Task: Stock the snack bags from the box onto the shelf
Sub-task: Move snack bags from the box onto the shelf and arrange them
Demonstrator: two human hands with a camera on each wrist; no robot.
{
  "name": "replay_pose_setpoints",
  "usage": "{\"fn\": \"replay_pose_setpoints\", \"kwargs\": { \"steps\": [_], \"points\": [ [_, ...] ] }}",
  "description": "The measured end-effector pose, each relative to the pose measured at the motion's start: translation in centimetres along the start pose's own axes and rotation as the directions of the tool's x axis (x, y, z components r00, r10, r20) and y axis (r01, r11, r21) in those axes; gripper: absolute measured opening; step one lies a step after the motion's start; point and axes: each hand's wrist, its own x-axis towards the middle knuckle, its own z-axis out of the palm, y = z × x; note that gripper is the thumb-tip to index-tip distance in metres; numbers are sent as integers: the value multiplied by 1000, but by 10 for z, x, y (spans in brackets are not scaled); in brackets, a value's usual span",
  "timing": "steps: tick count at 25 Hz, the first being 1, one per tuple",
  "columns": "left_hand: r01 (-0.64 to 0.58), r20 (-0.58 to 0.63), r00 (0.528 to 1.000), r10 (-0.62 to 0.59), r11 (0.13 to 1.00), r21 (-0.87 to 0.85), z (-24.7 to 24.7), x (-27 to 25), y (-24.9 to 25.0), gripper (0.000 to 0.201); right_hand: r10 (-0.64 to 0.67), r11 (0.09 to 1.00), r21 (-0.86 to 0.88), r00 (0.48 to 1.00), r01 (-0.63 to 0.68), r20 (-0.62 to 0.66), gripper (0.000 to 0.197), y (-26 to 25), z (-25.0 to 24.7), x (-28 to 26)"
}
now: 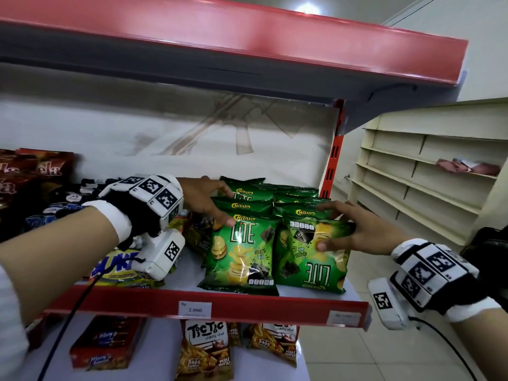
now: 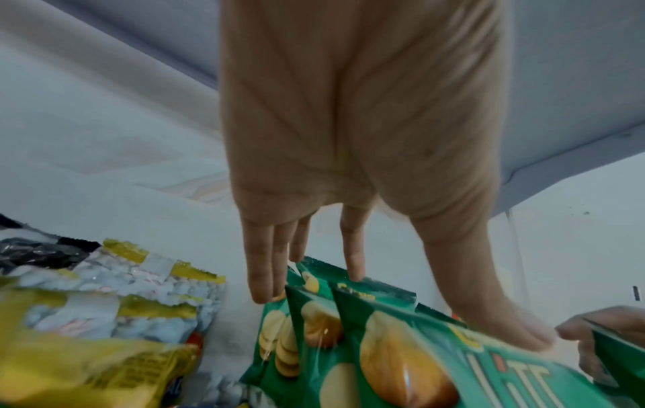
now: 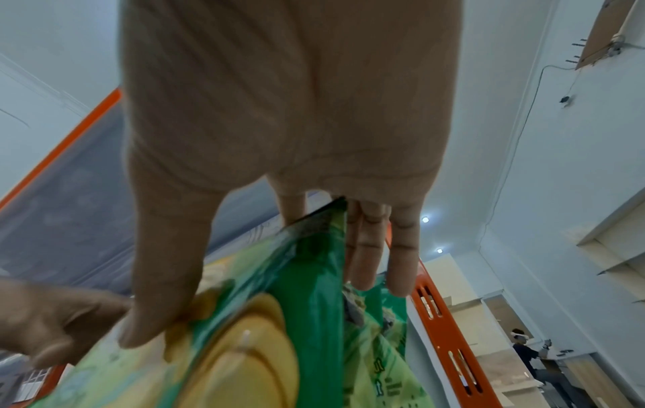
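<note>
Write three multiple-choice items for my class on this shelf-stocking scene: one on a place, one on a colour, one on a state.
1. Where does the price tag hang?
A. on the red shelf edge
B. on the back wall
C. on the floor

2. What colour are the Chitato Lite bags?
A. blue
B. green
C. red

3. How does the bag in the right hand stand?
A. upright
B. torn open
C. upside down

Answers: 1 A, the tag sits on the red front strip. 2 B, the packs are green. 3 C, the upside-down bag shows its lettering inverted.
</note>
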Motion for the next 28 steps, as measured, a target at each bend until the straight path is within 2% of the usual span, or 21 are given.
{"fn": "replay_pose_setpoints", "kwargs": {
  "steps": [3, 6, 9, 11, 13, 15, 17, 21, 22, 25, 26, 28],
  "points": [
    [-17, -130, 991, 9, 998, -62, -10, -14, -7, 69, 13, 999, -29, 999, -15, -52, 84, -7, -2, -3],
    [-44, -297, 955, 10, 993, -109, -20, -32, -16, 47, 21, 998, -54, 994, -27, -103, 82, -19, -3, -4],
    [-120, -425, 905, 6, 962, -244, -21, -53, -24, 26, -12, 998, -69, 966, -6, -258, 56, -41, -2, -8],
    [-180, -482, 876, 9, 934, -309, -15, -66, -28, 16, -63, 998, -45, 918, 49, -392, 30, -56, 4, -10],
    [-199, -524, 852, -3, 923, -329, -6, -76, -33, 13, -132, 990, -22, 874, 138, -467, 12, -73, 12, -10],
    [-183, -551, 834, -40, 921, -344, 4, -86, -40, 14, -177, 977, 14, 853, 211, -490, 5, -92, 24, -9],
    [-170, -565, 823, -61, 922, -347, 10, -93, -45, 14, -211, 966, 27, 846, 257, -489, 7, -106, 37, -10],
    [-148, -580, 810, -88, 926, -347, 23, -100, -57, 8, -239, 967, -24, 869, 253, -433, 5, -113, 47, -10],
    [-140, -587, 806, -82, 936, -323, 26, -100, -58, 8, -221, 971, -5, 894, 239, -390, 14, -109, 42, -14],
    [-148, -592, 804, -56, 946, -290, 40, -97, -55, 6, -164, 986, -56, 978, 158, -132, 47, -90, 23, -36],
    [-159, -590, 806, -51, 941, -298, 46, -97, -53, 6, -124, 984, -133, 992, 120, -23, 57, -85, 18, -44],
    [-179, -585, 811, -33, 937, -301, 62, -96, -46, 8, 14, 954, -298, 988, 33, 155, 72, -71, 13, -60]
  ]
}}
